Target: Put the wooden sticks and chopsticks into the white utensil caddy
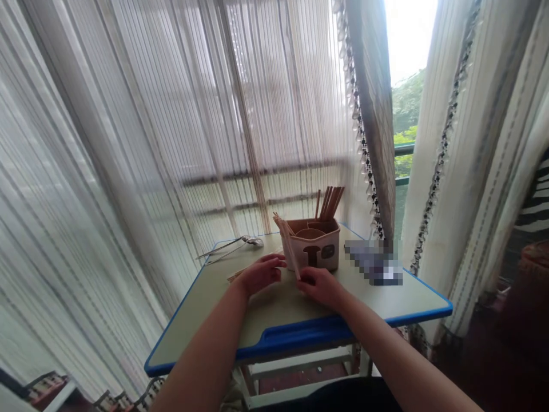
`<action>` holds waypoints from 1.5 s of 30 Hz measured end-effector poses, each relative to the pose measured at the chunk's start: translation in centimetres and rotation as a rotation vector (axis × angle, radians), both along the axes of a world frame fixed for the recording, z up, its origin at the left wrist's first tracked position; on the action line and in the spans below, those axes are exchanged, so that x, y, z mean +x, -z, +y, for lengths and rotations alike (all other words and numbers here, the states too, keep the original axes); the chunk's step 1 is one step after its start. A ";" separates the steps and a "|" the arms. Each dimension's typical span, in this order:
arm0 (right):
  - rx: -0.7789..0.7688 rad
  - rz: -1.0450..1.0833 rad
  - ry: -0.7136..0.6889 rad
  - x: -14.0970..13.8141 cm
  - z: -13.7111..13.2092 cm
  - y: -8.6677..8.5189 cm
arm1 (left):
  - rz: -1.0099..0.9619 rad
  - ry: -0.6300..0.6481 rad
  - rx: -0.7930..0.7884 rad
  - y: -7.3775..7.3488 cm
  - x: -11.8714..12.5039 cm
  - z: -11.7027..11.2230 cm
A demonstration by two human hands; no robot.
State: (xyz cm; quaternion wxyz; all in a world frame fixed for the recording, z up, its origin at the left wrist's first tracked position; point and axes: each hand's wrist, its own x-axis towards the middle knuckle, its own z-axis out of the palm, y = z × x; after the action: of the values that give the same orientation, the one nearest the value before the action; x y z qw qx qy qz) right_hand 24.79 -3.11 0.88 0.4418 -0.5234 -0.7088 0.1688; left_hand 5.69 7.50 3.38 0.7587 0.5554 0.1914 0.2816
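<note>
A pinkish-white utensil holder [328,260] with several compartments stands upright on the desk. Brown chopsticks [330,203] rise from its back right compartment. My right hand [319,286] is closed around the lower end of a few pale thin chopsticks [288,243], which tilt up and left in front of the holder's left side. Left of them, my left hand [263,273] hovers with fingers stretched out and apart, holding nothing I can see. More pale chopsticks [235,276] lie on the desk, partly hidden behind my left hand.
The pale desk [283,312] has a blue edge. Metal spoons or similar utensils [251,241] lie at its back left. A blurred-out dark item [375,264] is right of the holder. Sheer curtains [193,114] hang close behind the desk.
</note>
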 end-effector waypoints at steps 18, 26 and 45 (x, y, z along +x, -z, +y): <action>-0.227 -0.010 -0.062 -0.1 0.6 0.6 | -0.012 -0.266 0.234 -2.0 1.8 -2.0; -0.347 0.046 -0.283 -0.2 -0.3 -0.1 | -0.037 -0.278 0.285 -2.3 2.1 -2.7; -0.313 0.115 -0.202 -0.4 -1.2 -1.3 | -0.205 -0.406 0.112 -1.8 1.6 -0.2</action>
State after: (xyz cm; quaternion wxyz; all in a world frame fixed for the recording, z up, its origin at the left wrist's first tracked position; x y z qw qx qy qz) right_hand 24.44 -4.27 2.15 0.3755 -0.5014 -0.6964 0.3502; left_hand 7.29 7.25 5.21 0.6700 0.5152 0.2053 0.4935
